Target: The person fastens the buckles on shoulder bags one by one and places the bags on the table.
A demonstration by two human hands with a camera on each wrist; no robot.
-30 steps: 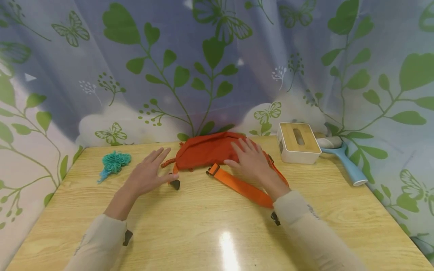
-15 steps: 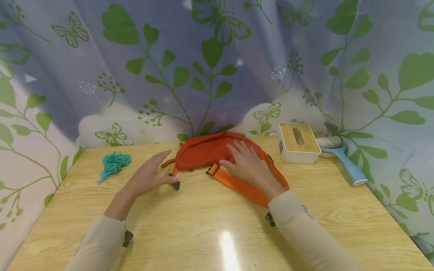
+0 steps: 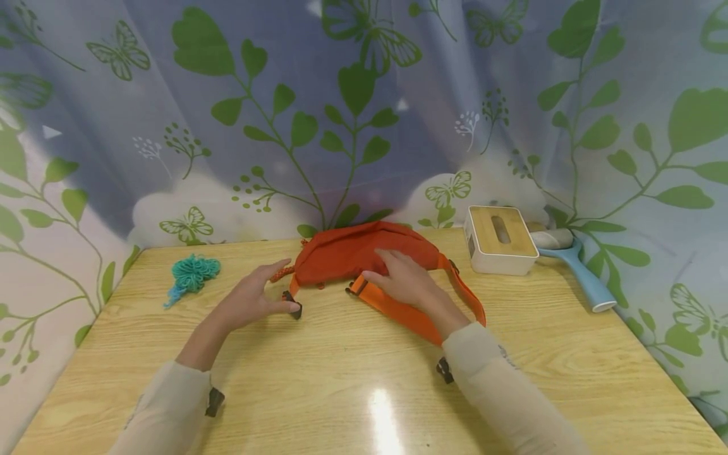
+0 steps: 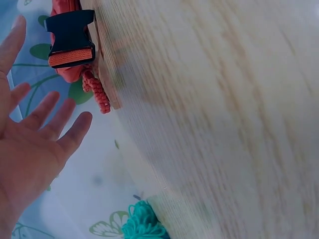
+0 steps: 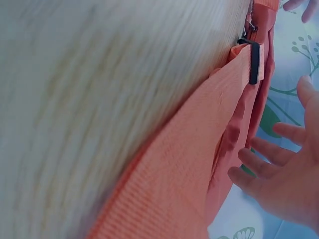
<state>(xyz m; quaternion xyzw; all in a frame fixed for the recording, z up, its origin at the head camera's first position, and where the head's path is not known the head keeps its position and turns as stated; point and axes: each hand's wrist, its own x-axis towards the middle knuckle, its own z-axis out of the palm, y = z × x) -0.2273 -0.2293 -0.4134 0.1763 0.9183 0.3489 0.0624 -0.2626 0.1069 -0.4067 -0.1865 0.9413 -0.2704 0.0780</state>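
Note:
A red waist bag lies at the back of the wooden table, its orange strap trailing toward the right. The left hand, fingers spread and holding nothing, is at the bag's left end; its thumb overlaps a black buckle in the head view. That buckle stands clear of the left fingers in the left wrist view. Over the bag's front right part and the strap is the right hand, fingers relaxed. The right wrist view shows this hand beside the bag; whether it touches the fabric I cannot tell.
Teal yarn lies at the left. A white box with a wooden lid stands back right, beside a blue-handled roller. Two dark clips show near the sleeves. A leaf-patterned curtain hangs behind.
The right hand has moved left and toward the person, off the bag's right part, and its fingers have drawn closer together. The left hand has moved only slightly.

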